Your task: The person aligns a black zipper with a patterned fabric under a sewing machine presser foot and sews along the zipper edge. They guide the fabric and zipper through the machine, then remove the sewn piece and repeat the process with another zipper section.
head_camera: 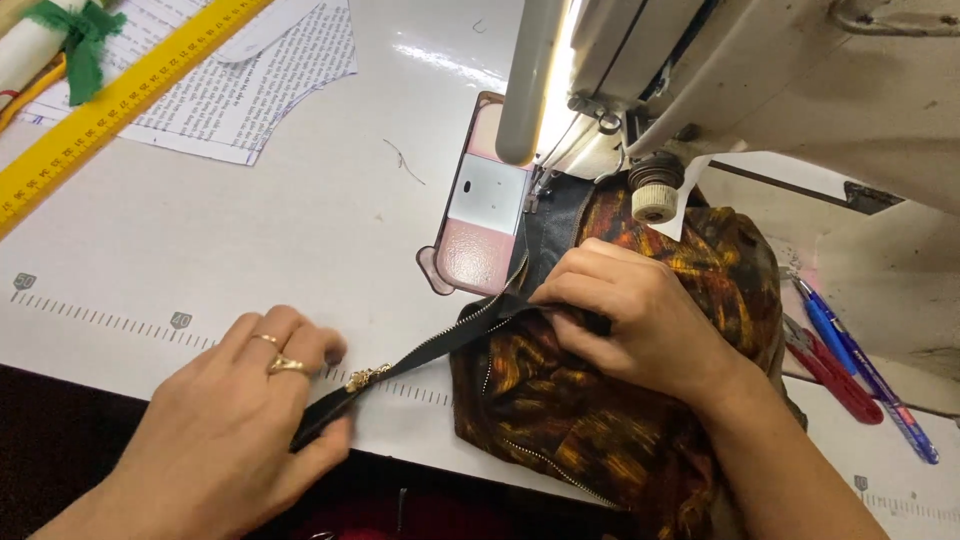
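Sewing machine (760, 90) blocks right; left tabletop (250, 230) open

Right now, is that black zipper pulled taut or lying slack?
Taut: the black zipper runs straight between the left hand and the right hand.

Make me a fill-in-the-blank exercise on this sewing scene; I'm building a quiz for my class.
1. The left hand pins down the end of a black ____ tape.
2. The right hand presses on brown and orange patterned ____.
3. The long measuring ruler at top left is ____ in colour.

Missing words: zipper; fabric; yellow.
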